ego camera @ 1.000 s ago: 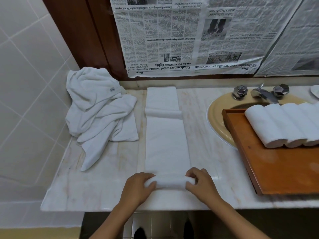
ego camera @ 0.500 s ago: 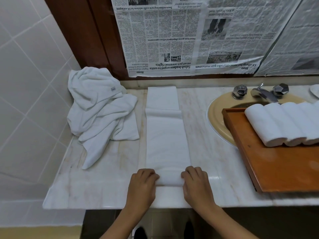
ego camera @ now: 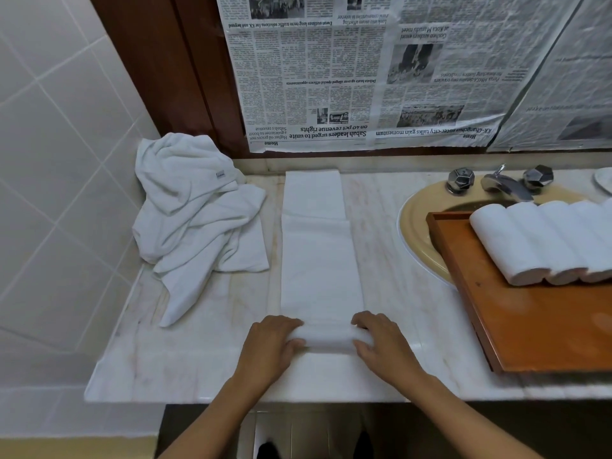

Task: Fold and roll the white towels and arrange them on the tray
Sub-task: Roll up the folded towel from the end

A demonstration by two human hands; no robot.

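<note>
Two hands point(ego camera: 271, 347) point(ego camera: 385, 349), one tray point(ego camera: 546, 332).

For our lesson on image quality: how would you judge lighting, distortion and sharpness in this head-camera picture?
Head view: soft, even light without harsh glare; wide-angle distortion slants the tiled wall and counter edge; the folded towel gripped by the left hand and right hand looks washed out, texture nearly lost; newspaper headlines are legible.

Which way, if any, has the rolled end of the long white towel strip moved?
Yes: the rolled end crept slightly away from the marble counter's front edge.
</note>
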